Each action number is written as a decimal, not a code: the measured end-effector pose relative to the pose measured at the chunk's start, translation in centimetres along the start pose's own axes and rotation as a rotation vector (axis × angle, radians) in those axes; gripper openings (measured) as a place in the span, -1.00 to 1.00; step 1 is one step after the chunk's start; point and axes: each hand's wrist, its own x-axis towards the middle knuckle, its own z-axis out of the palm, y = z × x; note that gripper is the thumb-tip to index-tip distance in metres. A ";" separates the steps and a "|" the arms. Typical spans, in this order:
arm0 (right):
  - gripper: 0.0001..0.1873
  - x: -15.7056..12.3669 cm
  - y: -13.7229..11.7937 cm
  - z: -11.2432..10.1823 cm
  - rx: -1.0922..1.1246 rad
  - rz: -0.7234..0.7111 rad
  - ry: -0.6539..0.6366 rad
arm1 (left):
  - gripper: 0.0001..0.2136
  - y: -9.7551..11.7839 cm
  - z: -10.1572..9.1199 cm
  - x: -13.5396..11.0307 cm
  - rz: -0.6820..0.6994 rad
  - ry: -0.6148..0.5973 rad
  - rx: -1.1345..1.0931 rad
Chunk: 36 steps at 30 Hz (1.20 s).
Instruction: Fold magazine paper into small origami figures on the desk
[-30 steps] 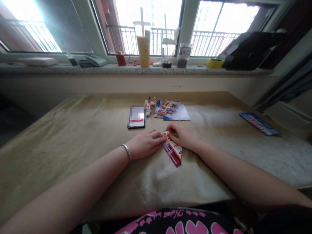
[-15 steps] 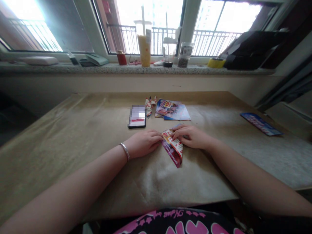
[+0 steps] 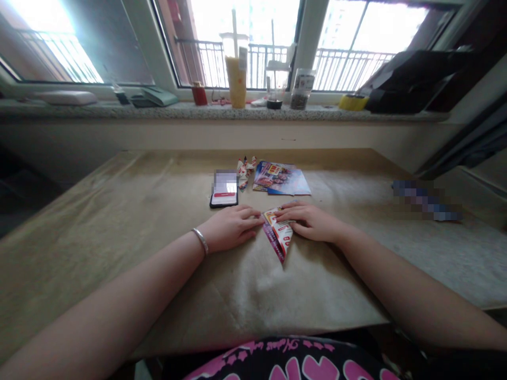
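A folded paper sheet [image 3: 283, 237], printed in purple, red and white, lies on the table and narrows to a point toward me. My right hand [image 3: 311, 220] rests over its upper right part, fingers stretched across the paper and covering some of the print. At its left edge is my left hand [image 3: 233, 227], palm down with fingers extended; the fingertips reach the paper's upper left corner. Neither hand grips the paper. Behind my left hand lies a phone [image 3: 224, 198] with a lit screen.
Folded paper pieces [image 3: 244, 171] sit beside the phone, next to a stack of printed sheets [image 3: 281, 178]. A blurred blue item [image 3: 425, 200] lies at the right. Cups, including a tall yellow cup [image 3: 236, 82], and a black case [image 3: 407, 84] stand on the windowsill [image 3: 158, 111].
The paper's near flap has been folded over flatter, and its lower point has shifted slightly left and away from me. My left hand has drawn a little left of the paper.
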 end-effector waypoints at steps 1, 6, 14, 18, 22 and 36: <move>-0.58 0.1 -0.1 0.0 -0.006 0.003 0.000 | -0.65 0.0 0.0 0.0 0.000 0.000 -0.004; -0.61 0.2 -0.1 0.2 -0.013 0.008 -0.019 | -0.66 -0.2 -0.2 0.1 -0.012 -0.023 -0.005; -0.62 0.4 0.1 0.5 -0.041 0.023 0.024 | -0.62 0.3 -0.4 0.2 -0.055 -0.025 0.104; -0.62 0.5 0.0 0.6 -0.044 0.037 0.033 | -0.61 0.3 0.0 0.3 -0.090 -0.018 0.103; -0.62 0.6 -0.1 0.7 -0.038 0.054 0.012 | -0.61 0.2 0.1 0.4 -0.071 -0.026 0.087; -0.58 1.5 -0.1 1.5 -0.047 0.065 -0.005 | -0.69 0.2 0.2 0.4 -0.083 0.032 0.006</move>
